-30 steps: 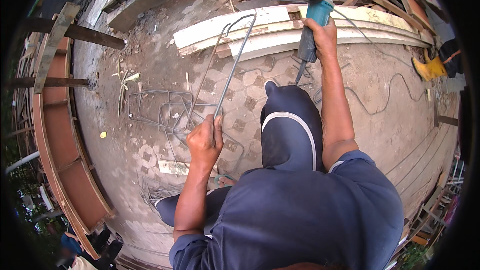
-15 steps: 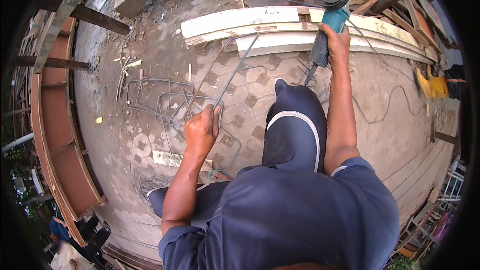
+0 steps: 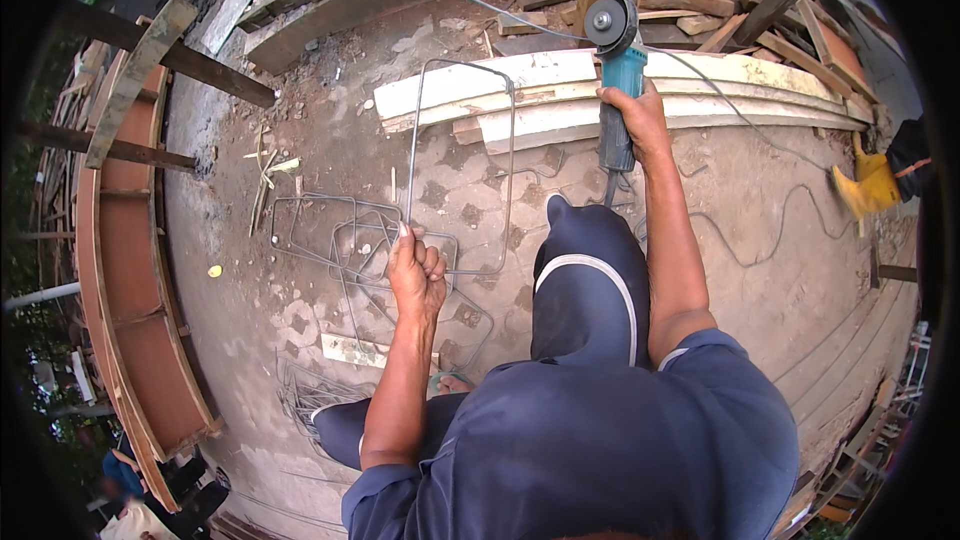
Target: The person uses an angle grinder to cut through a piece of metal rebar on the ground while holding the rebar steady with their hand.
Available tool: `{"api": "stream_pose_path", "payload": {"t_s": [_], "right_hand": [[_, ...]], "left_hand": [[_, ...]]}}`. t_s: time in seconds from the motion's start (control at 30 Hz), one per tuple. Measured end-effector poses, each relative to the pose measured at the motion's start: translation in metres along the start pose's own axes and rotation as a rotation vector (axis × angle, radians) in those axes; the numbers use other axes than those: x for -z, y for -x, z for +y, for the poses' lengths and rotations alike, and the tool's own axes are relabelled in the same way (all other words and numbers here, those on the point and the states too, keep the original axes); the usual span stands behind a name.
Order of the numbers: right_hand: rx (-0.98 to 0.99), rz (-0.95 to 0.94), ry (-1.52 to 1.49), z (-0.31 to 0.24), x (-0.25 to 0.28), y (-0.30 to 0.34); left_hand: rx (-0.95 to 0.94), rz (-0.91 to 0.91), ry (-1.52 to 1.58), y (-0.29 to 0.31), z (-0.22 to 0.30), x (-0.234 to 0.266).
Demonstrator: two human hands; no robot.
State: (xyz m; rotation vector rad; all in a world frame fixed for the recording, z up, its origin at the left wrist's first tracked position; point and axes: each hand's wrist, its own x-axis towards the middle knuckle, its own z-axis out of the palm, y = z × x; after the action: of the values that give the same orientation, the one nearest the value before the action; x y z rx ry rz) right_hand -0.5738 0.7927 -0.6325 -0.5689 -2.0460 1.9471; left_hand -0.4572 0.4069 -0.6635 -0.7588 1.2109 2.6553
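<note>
Person's left hand (image 3: 416,272): fist closed round one side of a bent metal loop (image 3: 512,180), held over other loops (image 3: 342,268) on the ground (image 3: 780,165) | right hand (image 3: 637,120): gripping a teal angle grinder (image 3: 622,70) near white boards (image 3: 545,118) | far left: trough-like wooden form (image 3: 133,260), crosspieces (image 3: 139,319) inside

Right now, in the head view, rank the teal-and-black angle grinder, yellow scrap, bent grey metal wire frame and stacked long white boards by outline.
1. White boards
2. Wire frame
3. Angle grinder
4. Yellow scrap
</note>
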Motion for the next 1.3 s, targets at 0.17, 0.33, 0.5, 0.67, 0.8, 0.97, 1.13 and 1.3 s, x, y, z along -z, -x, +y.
{"api": "stream_pose_path", "payload": {"t_s": [0.17,0.33,0.5,0.67,0.8,0.97,1.13,1.3], "right_hand": [[0.009,-0.037,0.067,0.005,-0.008,-0.001],[0.007,-0.075,0.251,0.022,-0.019,-0.002],[0.006,-0.103,0.465,0.034,-0.020,-0.005],[0.046,-0.194,0.708,0.042,-0.045,-0.012],[0.047,-0.245,0.806,0.051,-0.056,-0.017],[0.005,-0.266,0.879,0.052,-0.070,-0.018],[-0.032,-0.264,0.892,0.055,-0.069,-0.021],[-0.042,-0.285,0.904,0.057,-0.072,-0.027]], "left_hand": [[0.228,0.005,0.235,-0.048,-0.099,-0.013],[0.341,0.075,0.175,-0.049,-0.184,-0.006],[0.525,0.100,-0.179,-0.031,-0.194,-0.041],[0.443,-0.015,-0.590,-0.041,-0.214,-0.042],[0.406,-0.027,-0.633,-0.038,-0.217,-0.046],[0.398,0.007,-0.587,-0.042,-0.222,-0.041],[0.438,0.017,-0.561,-0.042,-0.220,-0.041],[0.455,0.033,-0.532,-0.044,-0.220,-0.042]]}}
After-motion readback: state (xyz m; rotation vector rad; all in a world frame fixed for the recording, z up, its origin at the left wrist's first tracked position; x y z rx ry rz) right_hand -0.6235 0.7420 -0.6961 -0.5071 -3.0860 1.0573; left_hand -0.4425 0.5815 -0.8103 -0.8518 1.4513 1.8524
